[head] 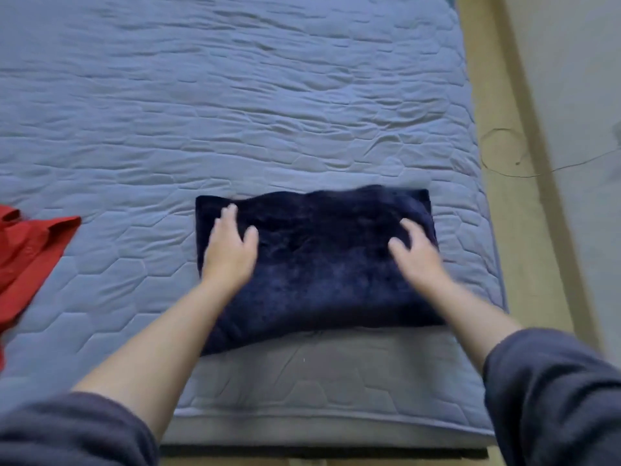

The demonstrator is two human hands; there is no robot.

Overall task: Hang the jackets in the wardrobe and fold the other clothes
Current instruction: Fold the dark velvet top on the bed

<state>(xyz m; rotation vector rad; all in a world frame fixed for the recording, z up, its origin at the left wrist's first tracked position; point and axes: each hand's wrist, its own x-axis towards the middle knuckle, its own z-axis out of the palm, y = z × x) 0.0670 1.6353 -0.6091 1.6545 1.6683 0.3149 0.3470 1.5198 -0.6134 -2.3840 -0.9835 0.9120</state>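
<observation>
A dark navy, fuzzy garment point(319, 264) lies folded into a rectangle on the blue quilted bed point(235, 112), near its front right corner. My left hand point(230, 250) rests on the garment's left part with fingers spread and relaxed. Over the garment's right part is my right hand point(416, 253), fingers spread and slightly bent, holding nothing. Both hands are motion-blurred. A red garment point(27, 264) lies crumpled at the bed's left edge of view, partly cut off.
The bed's front edge point(319, 428) runs just below the navy garment. A tan floor strip point(494, 146) and a pale wall lie to the right, with a thin cable point(537, 173) on the floor.
</observation>
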